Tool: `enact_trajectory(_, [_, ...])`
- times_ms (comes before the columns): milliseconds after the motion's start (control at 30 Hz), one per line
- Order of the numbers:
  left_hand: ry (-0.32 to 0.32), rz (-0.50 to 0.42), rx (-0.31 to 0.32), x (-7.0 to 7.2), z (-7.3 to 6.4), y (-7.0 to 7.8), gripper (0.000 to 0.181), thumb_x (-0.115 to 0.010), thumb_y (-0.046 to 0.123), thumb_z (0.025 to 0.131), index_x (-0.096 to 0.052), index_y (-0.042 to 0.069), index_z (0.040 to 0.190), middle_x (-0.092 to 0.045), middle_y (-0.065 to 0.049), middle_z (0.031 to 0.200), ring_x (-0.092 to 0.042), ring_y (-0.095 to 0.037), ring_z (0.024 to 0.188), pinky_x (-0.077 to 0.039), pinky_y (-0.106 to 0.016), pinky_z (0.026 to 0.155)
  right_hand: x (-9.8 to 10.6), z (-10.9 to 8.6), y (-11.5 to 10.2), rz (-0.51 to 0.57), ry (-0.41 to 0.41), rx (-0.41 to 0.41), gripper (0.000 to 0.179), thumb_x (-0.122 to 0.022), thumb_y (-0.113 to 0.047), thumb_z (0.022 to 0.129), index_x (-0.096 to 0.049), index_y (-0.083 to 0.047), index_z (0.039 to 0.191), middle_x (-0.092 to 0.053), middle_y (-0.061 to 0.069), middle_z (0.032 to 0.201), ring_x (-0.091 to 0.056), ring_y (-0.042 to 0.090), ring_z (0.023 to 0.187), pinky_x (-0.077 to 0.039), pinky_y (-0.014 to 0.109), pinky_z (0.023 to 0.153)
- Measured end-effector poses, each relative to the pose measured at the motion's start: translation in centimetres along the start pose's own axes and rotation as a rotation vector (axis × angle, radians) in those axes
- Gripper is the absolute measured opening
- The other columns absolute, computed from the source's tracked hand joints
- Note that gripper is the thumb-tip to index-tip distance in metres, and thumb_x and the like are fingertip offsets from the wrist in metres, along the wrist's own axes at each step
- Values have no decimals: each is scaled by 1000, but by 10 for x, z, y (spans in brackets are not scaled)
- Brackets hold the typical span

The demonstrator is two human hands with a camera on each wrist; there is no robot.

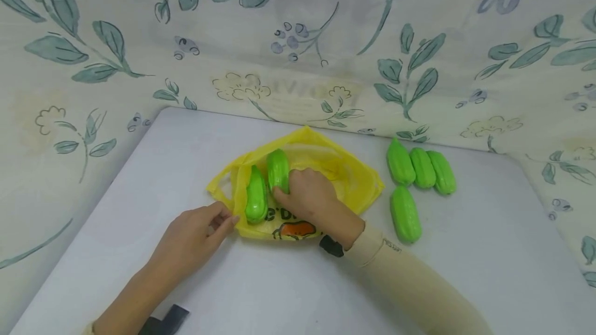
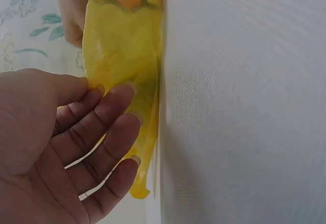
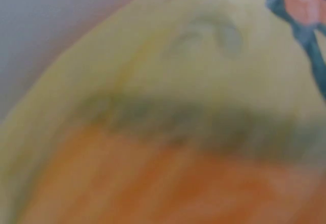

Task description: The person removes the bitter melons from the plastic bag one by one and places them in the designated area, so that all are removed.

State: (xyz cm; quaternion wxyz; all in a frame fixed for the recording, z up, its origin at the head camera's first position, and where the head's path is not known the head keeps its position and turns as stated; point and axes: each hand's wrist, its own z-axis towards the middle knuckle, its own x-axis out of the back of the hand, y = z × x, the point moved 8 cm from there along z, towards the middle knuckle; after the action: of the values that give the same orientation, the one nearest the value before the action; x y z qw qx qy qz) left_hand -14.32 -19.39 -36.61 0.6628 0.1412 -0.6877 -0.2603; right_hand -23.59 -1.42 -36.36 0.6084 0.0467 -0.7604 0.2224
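A yellow plastic bag (image 1: 358, 185) with printed letters and an orange picture lies spread on the table, its mouth open. My left hand (image 1: 197, 234) pinches the bag's left edge between thumb and index finger; in the left wrist view the other fingers of that hand (image 2: 66, 137) are loosely bent beside the yellow plastic (image 2: 125, 40). My right hand (image 1: 309, 195) reaches over the bag and grips a glossy green toy cucumber (image 1: 277, 164) at its right side. Another green toy cucumber (image 1: 256, 198) rests to its left in the bag. In the right wrist view only the blurred bag (image 3: 153, 71) shows.
Several more green toy cucumbers (image 1: 423, 168) lie right of the bag, one (image 1: 405, 214) nearer to me. A dark object (image 1: 331, 246) shows under my right wrist, another (image 1: 174, 318) by my left forearm. Flowered cloth (image 1: 298, 81) rises behind the white table (image 1: 298, 283).
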Motion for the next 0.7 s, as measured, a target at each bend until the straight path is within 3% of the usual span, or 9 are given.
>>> enact_trajectory(333, [-4, 9, 6, 1, 1, 0, 12, -72, 27, 101, -68, 17, 94, -68, 12, 81, -61, -8, 75, -52, -35, 69, 0, 0, 4, 27, -24, -32, 39, -66, -40, 99, -60, -9, 76, -54, 0, 61, -53, 13, 49, -43, 25, 45])
enact_trajectory(700, [-9, 11, 10, 1, 1, -1, 12, -72, 26, 101, -68, 16, 95, -68, 12, 81, -60, -8, 74, -52, -35, 68, 1, -4, 11, 99, -24, -12, 33, -69, -34, 97, -61, -7, 81, -57, 2, 64, -54, 13, 51, -45, 26, 46])
